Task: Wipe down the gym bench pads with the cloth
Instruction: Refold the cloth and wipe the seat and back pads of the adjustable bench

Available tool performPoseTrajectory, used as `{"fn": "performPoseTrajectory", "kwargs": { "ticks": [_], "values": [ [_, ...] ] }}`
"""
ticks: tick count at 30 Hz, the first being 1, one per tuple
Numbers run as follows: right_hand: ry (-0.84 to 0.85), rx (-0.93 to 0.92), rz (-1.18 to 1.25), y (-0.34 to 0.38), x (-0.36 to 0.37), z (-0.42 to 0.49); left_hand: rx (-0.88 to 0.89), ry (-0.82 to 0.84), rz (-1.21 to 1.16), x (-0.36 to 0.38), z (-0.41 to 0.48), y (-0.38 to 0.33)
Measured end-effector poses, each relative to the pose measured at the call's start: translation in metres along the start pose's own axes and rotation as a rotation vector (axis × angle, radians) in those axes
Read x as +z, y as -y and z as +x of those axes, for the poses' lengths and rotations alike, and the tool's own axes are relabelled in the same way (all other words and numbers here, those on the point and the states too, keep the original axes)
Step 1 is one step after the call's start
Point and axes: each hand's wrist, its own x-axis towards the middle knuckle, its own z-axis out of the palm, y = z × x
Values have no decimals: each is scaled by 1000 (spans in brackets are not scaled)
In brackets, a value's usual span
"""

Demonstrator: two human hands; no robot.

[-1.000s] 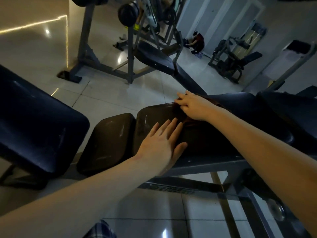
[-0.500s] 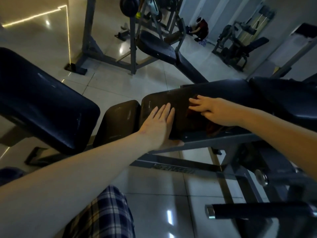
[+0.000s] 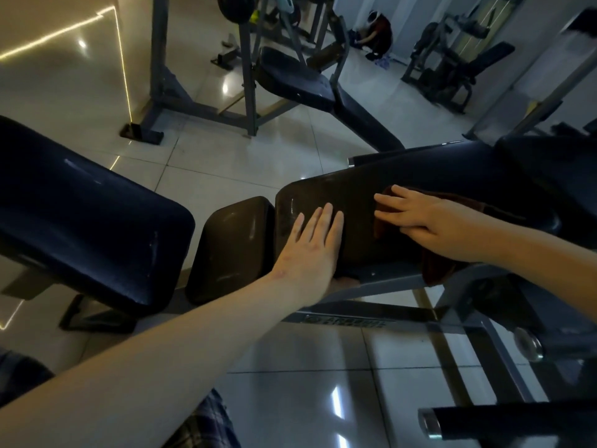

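Note:
A long dark bench pad (image 3: 349, 192) runs from the middle to the right, with a smaller dark seat pad (image 3: 232, 240) just left of it. My left hand (image 3: 310, 250) lies flat on the near left end of the long pad, fingers straight, thumb under the pad's edge. My right hand (image 3: 420, 218) presses flat on a dark reddish-brown cloth (image 3: 436, 270) spread over the pad; the cloth hangs over the near edge. The cloth's middle is hidden under my hand.
A large dark pad (image 3: 87, 221) of another bench stands at the left. The grey metal frame (image 3: 387, 282) runs below the pad, and a black handle bar (image 3: 510, 418) juts in at the bottom right. Racks, benches and a crouching person (image 3: 378, 30) fill the tiled floor beyond.
My right hand with the cloth has slid from the far edge of the pad toward me and a little right. My left hand stays flat at the pad's near left end.

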Motion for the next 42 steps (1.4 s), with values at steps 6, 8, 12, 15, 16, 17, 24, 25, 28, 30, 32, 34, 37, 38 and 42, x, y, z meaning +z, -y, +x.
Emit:
{"fn": "performPoseTrajectory", "kwargs": {
  "ticks": [6, 8, 12, 15, 16, 17, 24, 25, 28, 30, 32, 34, 37, 38, 42],
  "values": [
    [-28, -30, 38, -2, -4, 49, 49, -88, -29, 5, 0, 4],
    [-43, -33, 29, 1, -4, 73, 63, -116, -89, 11, 0, 5],
    [-54, -20, -15, 9, -5, 118, 47, -154, -64, 13, 1, 5],
    [-47, -4, -39, 23, -9, 151, 14, -85, -71, 8, -1, 2],
    [-43, 1, -37, 27, -10, 159, -1, -98, -83, 7, -1, 1],
    [-36, 3, -31, 30, -11, 164, -15, -116, -104, 7, -1, 0],
    [71, -120, -57, 1, -12, 104, -27, -68, -123, 4, -2, 2],
    [114, -127, -55, -9, -13, 88, -23, -79, -136, 4, -3, 2],
    [215, -171, -93, -39, -20, 58, -10, -105, -148, 7, -4, 3],
    [216, -198, -120, -48, -21, 55, 5, -139, -122, 11, -2, 3],
    [189, -232, -120, -44, -20, 63, 6, -195, -84, 17, -2, 3],
    [164, -256, -83, -29, -19, 81, 4, -266, -61, 23, -2, 3],
    [108, -297, -49, -3, -15, 120, 13, -325, -77, 28, -2, 2],
    [94, -317, -47, 4, -12, 134, 12, -328, -84, 28, -2, 1],
    [87, -363, -115, 33, -1, 186, 10, -275, -83, 23, -2, 3]
  ]
}}
